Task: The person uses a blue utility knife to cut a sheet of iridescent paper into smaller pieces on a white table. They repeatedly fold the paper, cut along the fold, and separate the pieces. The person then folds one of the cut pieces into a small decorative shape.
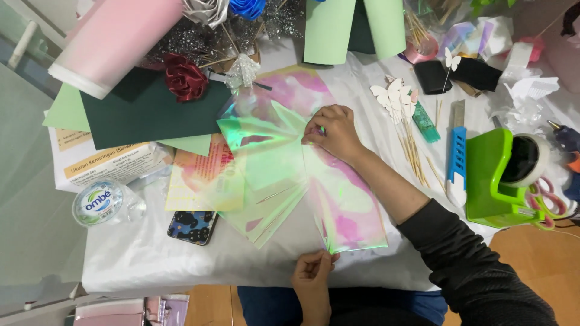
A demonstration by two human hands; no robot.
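**Iridescent sheet pinched at both ends, running from one o'clock to seven**

While the right hand (333, 131) presses its closed fingers (314, 134) onto the far corner of the iridescent film sheet (344, 202), the left hand (313, 268) pinches the near corner between thumb and forefinger at the counter (139, 256) edge. Both hands are shut on the same sheet; neither holds anything else.

The sheet lies flat near the middle of the counter, its long axis running from about one o'clock at the right hand down to about seven o'clock at the left. Its near end points toward the person, at the counter's front edge. It seems to be the top piece of a fanned stack of like sheets (260, 181) spreading to nine o'clock, though the glare makes the overlaps hard to separate.

To do this well, I judge the film should be kept taut between the two pinches, so it lifts or folds cleanly without dragging the sheets beneath. Light pressure matters, since film like this likely creases easily.

At three o'clock lie wooden skewers (412, 151), a blue-handled cutter (457, 162) and a green tape dispenser (492, 181). At eight o'clock lies a phone (192, 226); at eleven, a dark red fabric rose (184, 77).
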